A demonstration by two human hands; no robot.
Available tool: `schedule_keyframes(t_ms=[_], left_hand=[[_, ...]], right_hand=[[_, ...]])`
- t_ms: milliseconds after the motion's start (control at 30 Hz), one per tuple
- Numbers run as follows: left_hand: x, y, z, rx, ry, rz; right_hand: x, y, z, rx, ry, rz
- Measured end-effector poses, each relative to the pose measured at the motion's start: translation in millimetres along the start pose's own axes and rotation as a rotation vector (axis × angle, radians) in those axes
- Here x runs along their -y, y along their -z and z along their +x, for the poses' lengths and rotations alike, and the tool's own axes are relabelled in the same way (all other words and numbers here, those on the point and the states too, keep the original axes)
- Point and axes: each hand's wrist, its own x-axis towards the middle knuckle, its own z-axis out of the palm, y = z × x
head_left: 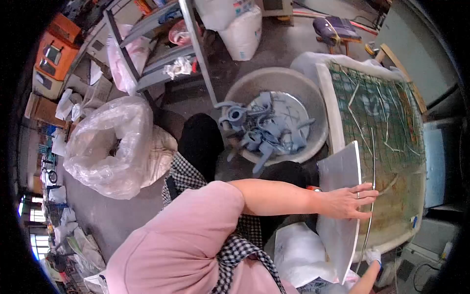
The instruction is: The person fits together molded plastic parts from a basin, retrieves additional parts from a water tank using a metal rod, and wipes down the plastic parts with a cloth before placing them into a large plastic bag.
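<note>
My left hand [350,201], bare with a ring, reaches across to the right with its fingers spread and palm down. It lies over the upright edge of a curved grey-white panel [338,179], fingertips at a thin metal rod [373,157]. Low at the right, my right hand [373,257] wears a white glove with a blue edge and is beside the rod's lower end; its fingers are too small and unclear to read. Beyond the panel stands a pale-rimmed tray or tank [333,105] with green mesh [360,93] in it.
A large grey basin [316,103] holds several blue-grey plastic parts [269,127]. An open clear plastic bag [129,117] stands at left, near a metal rack [169,61]. White sacks [242,36] and a small stool [338,32] are at the back. White sheeting [301,250] lies near my lap.
</note>
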Motion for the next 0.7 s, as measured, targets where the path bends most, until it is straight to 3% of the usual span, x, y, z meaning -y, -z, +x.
schedule_keyframes(t_ms=[100, 167, 233, 333, 400, 500, 533, 633, 700], left_hand=[[1.6, 15.5, 1.5, 0.08, 0.06, -0.088], [2.9, 13.1, -7.1, 0.031, 0.061, -0.014], [-1.0, 35.2, -9.5, 0.102, 0.09, 0.07], [-3.0, 53.3, -19.9, 0.079, 0.158, 0.137], [2.2, 58.2, -30.5, -0.013, 0.221, 0.325], [3.6, 125.5, -35.4, 0.018, 0.344, 0.21], [4.6, 146.5, -43.6, -0.066, 0.386, 0.2], [13.6, 218.9, -79.9, -0.171, 0.538, 0.245], [22.6, 264.7, -121.5, -0.196, 0.667, 0.376]], right_hand=[[126.8, 101.2, -83.6, -0.231, 0.134, 0.219], [192.2, 156.8, -128.4, -0.296, 0.162, 0.098], [215.2, 182.0, -153.9, -0.522, 0.381, 0.006], [294.9, 211.1, -224.4, -0.679, 0.414, -0.072], [343.8, 209.6, -262.6, -0.563, 0.428, 0.001], [406.8, 191.0, -307.4, -0.257, 0.477, 0.106], [431.2, 182.1, -321.5, -0.287, 0.408, -0.051], [407.8, 146.6, -258.2, -0.403, 0.387, -0.156], [384.1, 147.5, -231.3, -0.481, 0.537, -0.095]])
